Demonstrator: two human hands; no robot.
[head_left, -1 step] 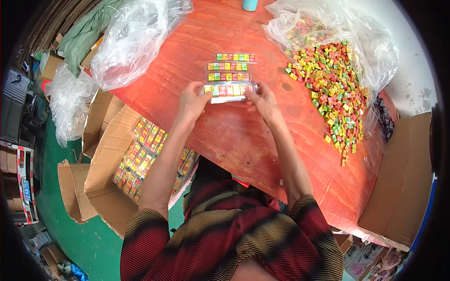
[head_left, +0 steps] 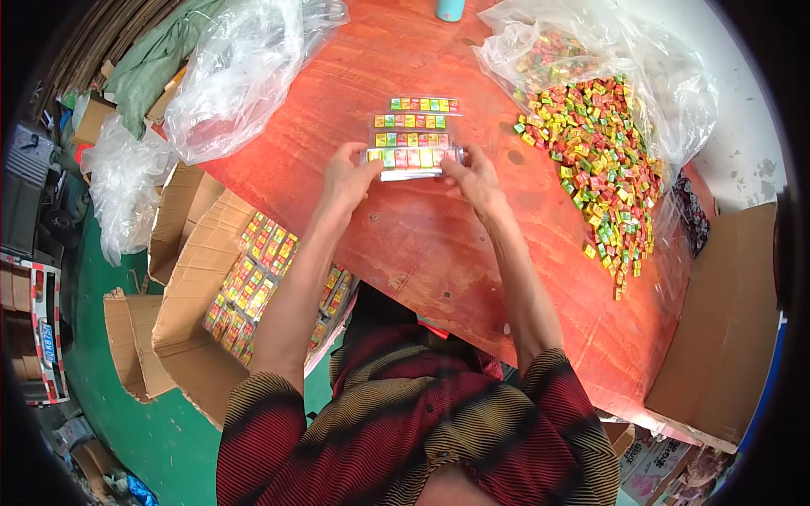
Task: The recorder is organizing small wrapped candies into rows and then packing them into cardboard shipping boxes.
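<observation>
Between my two hands is a clear plastic tray [head_left: 411, 160] with a row of small red, yellow and green packets in it. My left hand [head_left: 348, 177] grips its left end, thumb on top. The right end is pinched by my right hand [head_left: 474, 180], also with the thumb over the edge. Just beyond lie several similar filled trays [head_left: 411, 121] in rows, the nearest touching or almost touching the held one. To the right spreads a big heap of loose small packets [head_left: 603, 160], spilling from a clear plastic bag [head_left: 666, 93].
Everything rests on a red wooden table [head_left: 405, 236]. At its far left lies crumpled clear plastic [head_left: 240, 93]. Below left, an open cardboard box [head_left: 190, 295] holds many filled trays. A cardboard sheet [head_left: 726, 329] stands at the right edge. A turquoise cup-like object [head_left: 450, 9] is at the far edge.
My hands and the held tray have barely moved. The glare on the tray has lessened, so its packets show more plainly.
</observation>
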